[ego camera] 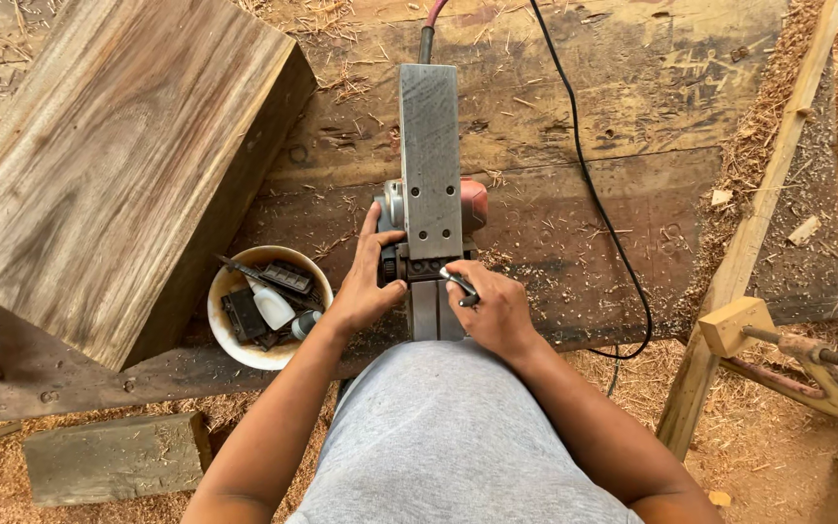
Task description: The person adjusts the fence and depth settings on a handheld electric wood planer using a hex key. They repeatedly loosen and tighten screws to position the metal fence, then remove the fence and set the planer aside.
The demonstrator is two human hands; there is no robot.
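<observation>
An electric planer point(430, 165) lies upside down on the wooden workbench point(632, 116), its flat grey metal sole facing up. My left hand point(366, 281) grips the planer's left side beside the cutter drum. My right hand point(492, 309) holds a small dark metal wrench point(460, 284) whose tip rests at the drum area on the right side. The planer's red body point(474, 202) shows at the right of the sole.
A thick wooden block point(118, 165) fills the bench's left. A white bowl point(225, 330) with a small bottle and dark parts stands beside my left hand. A black cord point(594, 194) curves on the right. A clamp point(807, 364), planks and sawdust lie on the floor.
</observation>
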